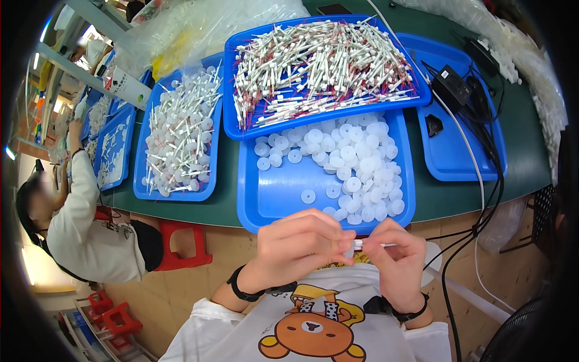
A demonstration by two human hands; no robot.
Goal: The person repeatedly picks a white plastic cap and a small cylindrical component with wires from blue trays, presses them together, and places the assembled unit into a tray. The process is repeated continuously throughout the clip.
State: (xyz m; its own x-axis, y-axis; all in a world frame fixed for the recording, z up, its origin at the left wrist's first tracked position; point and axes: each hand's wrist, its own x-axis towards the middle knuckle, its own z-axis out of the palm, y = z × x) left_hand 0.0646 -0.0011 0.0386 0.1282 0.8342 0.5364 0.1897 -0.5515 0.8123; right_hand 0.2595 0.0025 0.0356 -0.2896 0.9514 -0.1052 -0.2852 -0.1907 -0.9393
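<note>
In front of my chest, my left hand (298, 246) pinches a translucent disc seen edge-on, mostly hidden by the fingers. My right hand (395, 259) meets it, with thumb and fingers closed on a thin white stick (359, 244) whose thicker end touches the disc. Just beyond both hands sits a blue tray (242, 196) of loose translucent round discs (362, 163), each with a small centre hole. Resting over its far part, another blue tray (229, 84) carries a heap of white sticks (319, 66) with red wires.
At the left, a blue tray (140, 184) holds discs with sticks in them. A right-hand blue tray (449, 172) bears a black power adapter (452, 87) and cables, which hang off the table's edge. Another person (90, 223) sits far left on a red stool (181, 247).
</note>
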